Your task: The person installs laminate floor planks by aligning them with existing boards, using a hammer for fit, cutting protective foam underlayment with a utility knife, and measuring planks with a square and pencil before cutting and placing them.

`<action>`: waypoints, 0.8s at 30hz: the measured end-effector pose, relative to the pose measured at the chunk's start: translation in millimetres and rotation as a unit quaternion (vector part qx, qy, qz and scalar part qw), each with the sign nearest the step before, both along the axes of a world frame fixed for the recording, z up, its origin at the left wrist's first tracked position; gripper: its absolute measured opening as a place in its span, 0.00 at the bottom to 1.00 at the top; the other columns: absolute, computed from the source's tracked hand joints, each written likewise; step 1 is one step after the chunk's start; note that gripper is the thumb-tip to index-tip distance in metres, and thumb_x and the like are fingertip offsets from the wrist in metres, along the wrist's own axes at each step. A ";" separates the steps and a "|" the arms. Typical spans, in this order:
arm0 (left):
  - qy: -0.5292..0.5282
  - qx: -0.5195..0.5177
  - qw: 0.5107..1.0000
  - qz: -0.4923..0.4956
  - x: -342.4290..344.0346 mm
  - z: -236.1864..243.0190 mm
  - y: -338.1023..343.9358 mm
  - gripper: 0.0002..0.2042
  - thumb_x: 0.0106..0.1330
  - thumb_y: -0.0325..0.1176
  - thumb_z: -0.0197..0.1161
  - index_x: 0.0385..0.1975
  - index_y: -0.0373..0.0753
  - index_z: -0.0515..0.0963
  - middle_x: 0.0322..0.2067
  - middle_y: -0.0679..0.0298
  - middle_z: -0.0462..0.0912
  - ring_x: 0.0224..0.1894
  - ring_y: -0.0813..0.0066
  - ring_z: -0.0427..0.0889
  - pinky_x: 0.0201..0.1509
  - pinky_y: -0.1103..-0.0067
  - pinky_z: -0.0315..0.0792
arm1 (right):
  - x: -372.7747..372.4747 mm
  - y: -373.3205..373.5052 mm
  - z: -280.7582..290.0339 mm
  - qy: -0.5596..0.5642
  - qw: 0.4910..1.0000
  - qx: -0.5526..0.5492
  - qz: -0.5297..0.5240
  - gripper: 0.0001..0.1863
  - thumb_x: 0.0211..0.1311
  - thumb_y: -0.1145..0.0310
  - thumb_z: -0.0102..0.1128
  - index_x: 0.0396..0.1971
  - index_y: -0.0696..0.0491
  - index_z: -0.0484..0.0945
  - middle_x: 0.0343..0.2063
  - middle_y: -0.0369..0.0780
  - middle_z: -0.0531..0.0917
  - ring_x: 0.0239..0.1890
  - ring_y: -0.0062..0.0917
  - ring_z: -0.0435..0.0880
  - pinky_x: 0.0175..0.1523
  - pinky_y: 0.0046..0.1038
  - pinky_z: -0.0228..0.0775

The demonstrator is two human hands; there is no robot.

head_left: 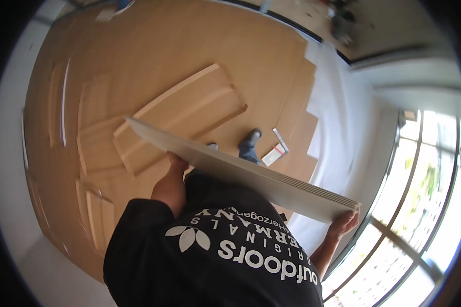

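A stack of several long flat boards, seemingly floor planks (251,180), lies across the front of my body, slanting from upper left to lower right. My left hand (177,161) holds the stack at its near side, left of the middle; the board edge hides most of its fingers. At the right end, my right hand (344,223) is closed around the corner of the stack, fingers curled over the end. The layered edges of the planks show toward the right end.
An opened cardboard box (189,110) lies on the wood-look floor (164,46). More cardboard (100,217) lies at the left. Near my shoe (252,137) are a metal angled bar (280,139) and a white block (273,155) with a red band. White underlay (338,112) borders the stepped floor edge; windows (410,194) stand right.
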State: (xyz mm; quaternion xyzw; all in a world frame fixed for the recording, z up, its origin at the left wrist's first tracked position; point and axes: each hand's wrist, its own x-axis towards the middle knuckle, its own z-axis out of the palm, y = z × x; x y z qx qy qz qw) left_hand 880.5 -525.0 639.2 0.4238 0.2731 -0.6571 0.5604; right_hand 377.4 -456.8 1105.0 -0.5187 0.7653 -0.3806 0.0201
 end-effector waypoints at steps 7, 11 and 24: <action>0.015 0.087 0.986 0.139 -76.8 -27.5 -52.8 0.44 0.70 0.76 0.35 0.75 0.48 0.62 0.75 0.60 0.62 0.75 0.51 0.60 0.78 0.52 0.53 | -138.0 -198.1 -86.9 -0.007 0.995 0.090 0.043 0.43 0.76 0.32 0.39 0.46 0.63 0.82 0.33 0.48 0.85 0.31 0.35 0.82 0.36 0.40 0.75; 0.004 0.123 0.976 0.177 -95.9 -39.6 -87.9 0.44 0.72 0.75 0.29 0.76 0.47 0.59 0.77 0.61 0.58 0.78 0.55 0.55 0.79 0.55 0.51 | -164.4 -314.5 -132.1 -0.043 0.985 0.132 0.100 0.41 0.77 0.34 0.40 0.47 0.63 0.83 0.36 0.48 0.87 0.33 0.36 0.83 0.38 0.41 0.77; -0.127 0.242 0.930 0.246 -25.2 -311.6 -130.2 0.43 0.76 0.70 0.31 0.77 0.41 0.56 0.77 0.62 0.58 0.77 0.60 0.57 0.80 0.66 0.51 | -76.9 -549.9 -499.6 -0.129 0.944 0.287 0.099 0.32 0.79 0.43 0.47 0.47 0.62 0.83 0.33 0.42 0.86 0.34 0.28 0.75 0.43 0.37 0.72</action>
